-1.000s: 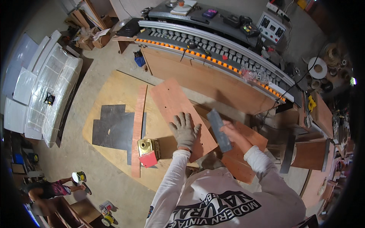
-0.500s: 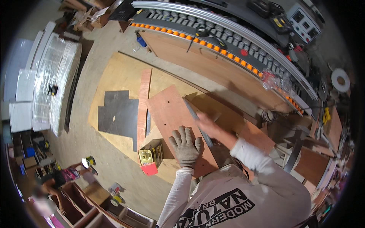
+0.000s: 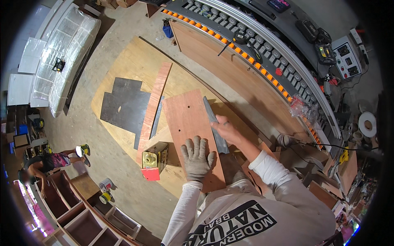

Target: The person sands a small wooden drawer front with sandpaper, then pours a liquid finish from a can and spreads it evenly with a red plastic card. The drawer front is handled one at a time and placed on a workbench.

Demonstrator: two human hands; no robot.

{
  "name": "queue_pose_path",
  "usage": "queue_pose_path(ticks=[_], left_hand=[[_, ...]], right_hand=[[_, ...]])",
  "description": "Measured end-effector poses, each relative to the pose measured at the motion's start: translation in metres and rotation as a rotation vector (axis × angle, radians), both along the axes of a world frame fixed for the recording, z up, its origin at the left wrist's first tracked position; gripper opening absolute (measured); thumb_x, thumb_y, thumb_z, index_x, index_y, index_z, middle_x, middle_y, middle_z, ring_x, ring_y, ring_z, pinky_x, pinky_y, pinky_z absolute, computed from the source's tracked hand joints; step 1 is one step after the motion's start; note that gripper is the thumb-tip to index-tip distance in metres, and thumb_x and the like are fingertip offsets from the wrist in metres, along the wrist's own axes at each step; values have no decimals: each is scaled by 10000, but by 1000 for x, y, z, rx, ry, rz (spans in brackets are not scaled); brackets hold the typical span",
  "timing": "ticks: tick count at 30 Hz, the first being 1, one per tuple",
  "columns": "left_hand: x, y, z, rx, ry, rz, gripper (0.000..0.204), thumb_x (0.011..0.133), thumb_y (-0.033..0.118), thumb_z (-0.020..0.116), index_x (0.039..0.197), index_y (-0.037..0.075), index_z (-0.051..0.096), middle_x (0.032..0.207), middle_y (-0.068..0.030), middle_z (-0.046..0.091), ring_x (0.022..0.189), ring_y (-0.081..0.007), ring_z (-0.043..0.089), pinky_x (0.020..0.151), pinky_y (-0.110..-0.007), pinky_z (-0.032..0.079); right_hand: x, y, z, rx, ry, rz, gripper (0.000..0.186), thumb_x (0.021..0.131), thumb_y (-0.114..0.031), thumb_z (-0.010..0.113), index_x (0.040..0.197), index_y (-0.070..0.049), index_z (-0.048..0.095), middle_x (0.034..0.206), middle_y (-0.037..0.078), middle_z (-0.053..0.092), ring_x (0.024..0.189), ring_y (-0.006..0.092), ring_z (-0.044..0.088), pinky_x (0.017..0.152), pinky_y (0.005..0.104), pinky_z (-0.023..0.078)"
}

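Observation:
My gloved left hand [image 3: 197, 162] lies open, fingers spread, on a reddish plywood board [image 3: 182, 115] with small holes. At the board's right edge my bare right hand [image 3: 225, 129] grips a long grey flat piece [image 3: 220, 141]. A gold tin [image 3: 152, 156] with a red flat piece [image 3: 151, 174] at its front stands just left of the board. Farther left, a narrow wood strip [image 3: 158, 94] and dark cut sheets [image 3: 123, 106] lie on a large pale plywood panel [image 3: 135, 53].
A long roller machine [image 3: 279, 65] with orange wheels runs behind and to the right. Wrapped panels [image 3: 69, 53] stand upper left. A co-worker [image 3: 45, 164] leans by wooden compartment units [image 3: 82, 221] lower left. Cables [image 3: 312, 143] and wood pieces [image 3: 344, 172] are at right.
My right hand has brought the grey piece leftward, up against the board's right edge. The board stands straighter in view, my left hand still flat on it. The whole view has turned.

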State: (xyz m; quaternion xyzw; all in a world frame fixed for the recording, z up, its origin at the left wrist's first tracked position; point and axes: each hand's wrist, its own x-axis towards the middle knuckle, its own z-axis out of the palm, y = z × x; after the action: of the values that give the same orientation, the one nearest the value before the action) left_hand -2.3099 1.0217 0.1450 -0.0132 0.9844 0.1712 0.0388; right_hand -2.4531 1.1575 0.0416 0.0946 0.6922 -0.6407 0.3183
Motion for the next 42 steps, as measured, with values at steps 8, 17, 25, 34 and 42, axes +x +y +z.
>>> queue_pose_path(ticks=[8,17,25,34,42], left_hand=[[3,6,-2,-104,133,-54,588,930,424,602,1365,34,536,1451,-204,507,1326,-469,433,1111,-640,298],[24,8,-23,-142,171,-68,661,998,481,539,1485,37,484,1575,-219,460,1462,-502,352,1215,-641,202],[42,5,-38,-213,313,-68,649,1042,506,460,1534,82,460,1627,-189,417,1505,-456,329,1216,-596,216],[57,-17,-33,-109,204,-81,743,1029,578,463,1570,74,401,1664,-197,343,1525,-467,284,1227,-640,184],[219,-44,-26,809,-350,522,863,998,504,595,1609,-14,274,1520,-320,482,1388,-460,492,1151,-517,385]], right_hand=[[-112,-51,-1,-361,27,-17,142,903,-44,520,961,15,635,848,29,625,755,161,609,662,375,521],[89,19,33,277,303,136,189,960,-120,537,1065,30,589,821,226,582,792,225,582,721,423,503],[273,84,49,331,263,215,300,951,-150,567,1179,41,607,1023,290,660,973,304,651,913,437,501],[344,144,128,401,252,264,371,977,-198,581,1283,10,598,1128,273,692,1079,404,673,932,470,506],[318,85,149,511,681,-25,367,963,-169,651,1294,-15,607,1116,273,706,1030,406,689,905,456,519]])
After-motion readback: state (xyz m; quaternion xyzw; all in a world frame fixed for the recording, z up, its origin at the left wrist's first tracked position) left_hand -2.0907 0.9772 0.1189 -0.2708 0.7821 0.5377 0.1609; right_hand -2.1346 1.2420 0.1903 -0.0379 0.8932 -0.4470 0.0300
